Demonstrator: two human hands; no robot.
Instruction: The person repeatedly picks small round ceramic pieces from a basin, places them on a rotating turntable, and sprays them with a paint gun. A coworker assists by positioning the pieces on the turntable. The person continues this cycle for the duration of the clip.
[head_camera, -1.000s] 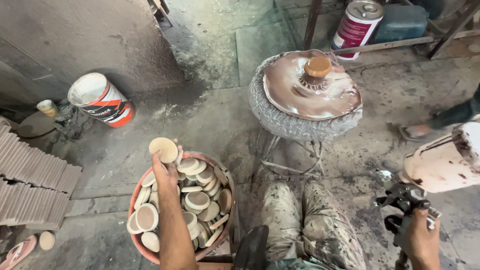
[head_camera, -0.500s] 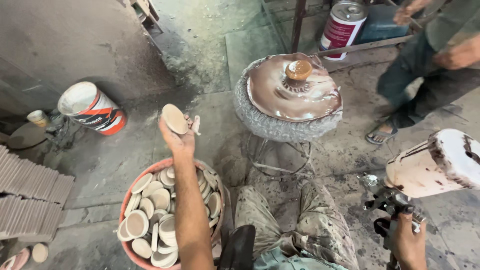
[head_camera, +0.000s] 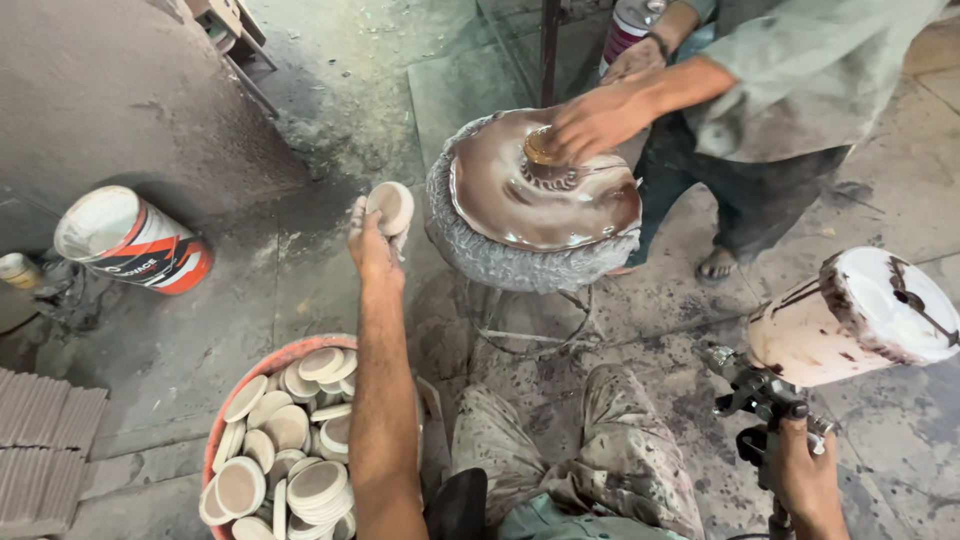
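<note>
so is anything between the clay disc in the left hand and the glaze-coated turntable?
Yes. Another person's hand rests on the centre knob of the turntable. The left hand holds the disc just left of its rim; that gap itself looks free.

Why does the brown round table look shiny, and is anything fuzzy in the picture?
Head view: the wet brown turntable reflects light in pale glare streaks; the co-worker's hand on it looks slightly blurred; the left hand with its small clay dish and the spray gun in the right hand look sharp.
</note>
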